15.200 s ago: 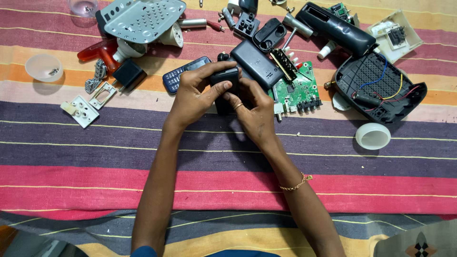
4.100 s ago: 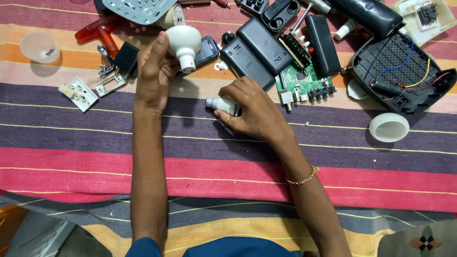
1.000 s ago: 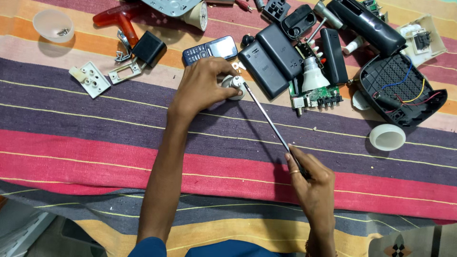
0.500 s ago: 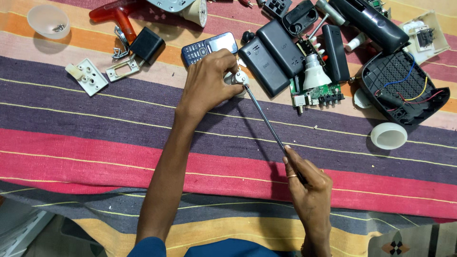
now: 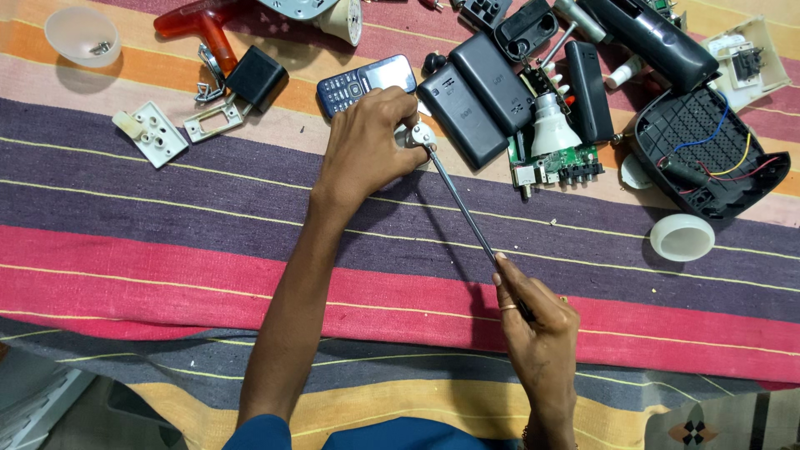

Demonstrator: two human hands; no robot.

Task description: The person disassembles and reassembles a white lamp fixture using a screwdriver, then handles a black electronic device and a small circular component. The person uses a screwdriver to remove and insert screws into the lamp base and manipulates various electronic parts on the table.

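Presently, entry by position, from the grip outward.

Right hand (image 5: 537,329): closed around the handle end of a long screwdriver (image 5: 462,208); the handle itself is hidden in the fist, the shaft running up and left.

Left hand (image 5: 367,142): fingers pinched on a small white plug part (image 5: 417,133), pressing it to the striped cloth (image 5: 250,250). The screwdriver tip meets this part just beside the fingertips.

Risks, as judged: the long shaft gives little control at the tip, so a slip could jab the holding fingers or skid the part away. A loosened screw could roll off and be lost among the stripes.

Adjoining: blue keypad phone (image 5: 365,83) touching or just behind the left hand; two black battery packs (image 5: 479,96) just right of the tip; green circuit board (image 5: 554,162) near; open black casing (image 5: 708,150) and white cap (image 5: 682,237) well apart to the right; white socket plate (image 5: 150,133) and clear bowl (image 5: 79,35) well apart to the left.

Open room: broad bare cloth between the arms and toward the near edge; crowded along the far side.
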